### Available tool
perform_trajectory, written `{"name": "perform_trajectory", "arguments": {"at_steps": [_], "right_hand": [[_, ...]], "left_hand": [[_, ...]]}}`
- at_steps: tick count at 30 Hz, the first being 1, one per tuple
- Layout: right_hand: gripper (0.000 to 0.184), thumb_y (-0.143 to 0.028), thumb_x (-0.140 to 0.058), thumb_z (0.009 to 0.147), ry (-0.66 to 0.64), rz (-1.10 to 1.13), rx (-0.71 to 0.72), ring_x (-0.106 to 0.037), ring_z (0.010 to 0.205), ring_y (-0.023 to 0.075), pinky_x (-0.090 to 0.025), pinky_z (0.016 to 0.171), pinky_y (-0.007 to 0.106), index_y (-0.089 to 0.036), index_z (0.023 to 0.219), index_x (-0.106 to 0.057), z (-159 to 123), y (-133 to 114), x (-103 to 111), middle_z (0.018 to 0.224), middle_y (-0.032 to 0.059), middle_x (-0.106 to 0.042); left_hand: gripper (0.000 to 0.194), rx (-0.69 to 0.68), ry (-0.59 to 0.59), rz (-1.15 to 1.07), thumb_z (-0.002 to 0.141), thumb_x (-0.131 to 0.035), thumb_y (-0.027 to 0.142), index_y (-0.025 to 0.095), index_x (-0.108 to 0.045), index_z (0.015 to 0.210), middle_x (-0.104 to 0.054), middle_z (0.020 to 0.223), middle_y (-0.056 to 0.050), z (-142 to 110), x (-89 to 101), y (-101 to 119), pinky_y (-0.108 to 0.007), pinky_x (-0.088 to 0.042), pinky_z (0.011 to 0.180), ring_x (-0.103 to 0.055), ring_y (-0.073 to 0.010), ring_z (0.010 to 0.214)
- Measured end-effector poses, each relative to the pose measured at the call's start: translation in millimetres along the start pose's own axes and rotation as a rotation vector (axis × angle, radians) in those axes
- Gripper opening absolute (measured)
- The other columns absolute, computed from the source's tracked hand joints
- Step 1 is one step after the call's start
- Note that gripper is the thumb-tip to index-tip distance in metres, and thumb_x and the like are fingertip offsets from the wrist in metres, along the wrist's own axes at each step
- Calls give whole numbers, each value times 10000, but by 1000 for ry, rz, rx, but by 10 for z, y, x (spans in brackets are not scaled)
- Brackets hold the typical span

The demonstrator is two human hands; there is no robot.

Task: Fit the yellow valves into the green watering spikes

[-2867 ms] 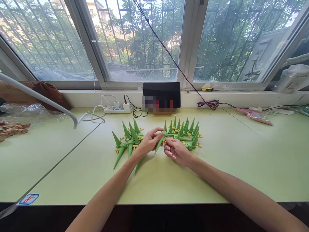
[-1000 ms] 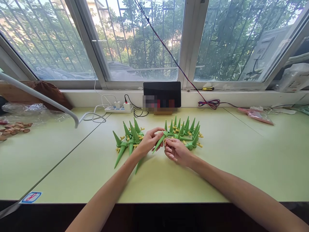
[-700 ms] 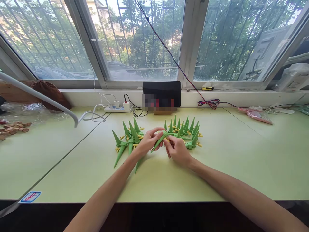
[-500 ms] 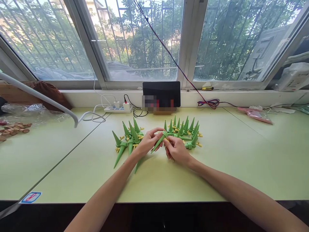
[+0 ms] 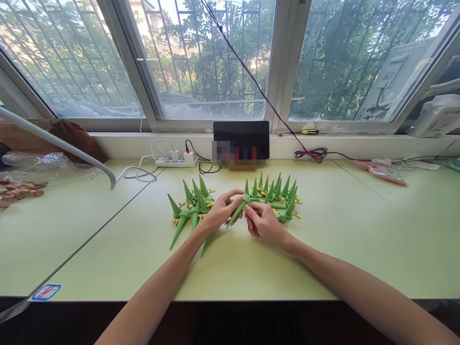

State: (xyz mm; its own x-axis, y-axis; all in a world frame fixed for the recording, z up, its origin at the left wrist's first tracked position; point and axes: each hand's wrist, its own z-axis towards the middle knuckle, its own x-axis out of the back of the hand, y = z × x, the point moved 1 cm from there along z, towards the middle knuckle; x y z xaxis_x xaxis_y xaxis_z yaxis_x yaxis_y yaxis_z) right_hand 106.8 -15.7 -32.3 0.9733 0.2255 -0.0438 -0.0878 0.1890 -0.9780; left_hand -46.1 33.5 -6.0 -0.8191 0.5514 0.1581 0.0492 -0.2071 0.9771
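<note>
My left hand (image 5: 222, 210) is closed around the collar end of a green plant watering spike (image 5: 235, 213), whose pointed tip slants down to the left. Against that collar, my right hand (image 5: 266, 225) pinches the spike's small yellow valve, mostly hidden behind the thumb and fingers. To the left lies a cluster of similar green spikes (image 5: 179, 230) with yellow valves, some upright and others lying flat, partly covered by my left hand and forearm. Beyond my right hand another group of spikes (image 5: 277, 190) stands mostly upright, with a few lying down.
At the back, a dark tablet (image 5: 241, 139) leans by the window sill near a white power strip (image 5: 176, 163). A bundled cable (image 5: 311, 155) and a pink bag (image 5: 381, 171) lie back right. A white curved arm (image 5: 64, 146) crosses the left side, near wooden pieces (image 5: 23, 191).
My right hand has turned over at the yellow valve, its fingers curling under and the back of the hand now showing. The held spike's tip has swung slightly left; my left hand keeps its place.
</note>
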Motion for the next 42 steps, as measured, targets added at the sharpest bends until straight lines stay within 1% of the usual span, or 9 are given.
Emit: {"name": "perform_trajectory", "arguments": {"at_steps": [4,7,10,16,20,23,28,31,42], "right_hand": [[311,-388,-511,947,112,-430,221,-429,363,94,-341,413,238,-201,699,-515,-29,-50,17,449,-47,-487],[310,-375,-497,955,101,-460,237,-442,373,96,-352,426,241,-204,697,-510,-22,-32,28,460,-42,-506],[321,-421,-493,957,41,-289,138,-444,341,93,-348,378,224,-200,726,-516,-6,-1,29,458,-53,-502],[372,-502,-654,841,-149,349,-168,-429,307,82,-272,254,186,-188,715,-499,59,42,38,468,-88,-434],[382,-488,-701,804,-182,488,-252,-405,317,65,-254,254,165,-191,703,-483,82,52,46,465,-98,-412],[379,-517,-655,830,-128,305,-170,-430,315,84,-264,258,189,-195,707,-499,55,37,38,466,-88,-423],[368,-457,-513,942,45,-267,131,-424,334,90,-318,368,228,-205,674,-500,-9,-31,39,437,-56,-459],[366,-424,-499,955,70,-376,191,-429,345,91,-335,400,235,-205,662,-496,-10,-43,45,423,-53,-460],[371,-479,-714,796,-197,467,-256,-409,315,62,-269,251,160,-182,712,-508,86,33,68,460,-98,-419]], "left_hand": [[463,-5,-7,-2,920,-526,519,184,-528,1239,-521,518,58,-9,1,-6,-154,-292,328,-398,-61,365],[464,1,-6,12,915,-530,523,180,-529,1227,-528,527,52,-9,0,-10,-150,-285,319,-403,-62,366],[464,6,-9,24,909,-537,525,173,-532,1212,-538,535,47,-9,-3,2,-146,-273,302,-404,-62,361],[453,-1,3,6,897,-558,514,169,-529,1190,-582,575,34,-3,-4,14,-134,-273,294,-384,-47,349],[472,-6,3,-1,882,-571,531,173,-527,1187,-576,567,41,1,-8,8,-137,-274,293,-385,-48,343],[480,3,3,13,871,-584,539,177,-535,1183,-547,536,57,-4,-12,14,-138,-270,295,-378,-51,343],[468,26,-5,21,890,-551,547,185,-540,1187,-525,508,65,-14,-10,19,-137,-252,303,-356,-46,333],[476,25,1,24,892,-548,548,188,-534,1203,-534,518,63,-12,-5,10,-137,-247,299,-356,-46,329],[481,33,15,3,873,-588,530,170,-536,1187,-506,497,77,-10,-7,32,-132,-257,296,-321,-37,317]]}}
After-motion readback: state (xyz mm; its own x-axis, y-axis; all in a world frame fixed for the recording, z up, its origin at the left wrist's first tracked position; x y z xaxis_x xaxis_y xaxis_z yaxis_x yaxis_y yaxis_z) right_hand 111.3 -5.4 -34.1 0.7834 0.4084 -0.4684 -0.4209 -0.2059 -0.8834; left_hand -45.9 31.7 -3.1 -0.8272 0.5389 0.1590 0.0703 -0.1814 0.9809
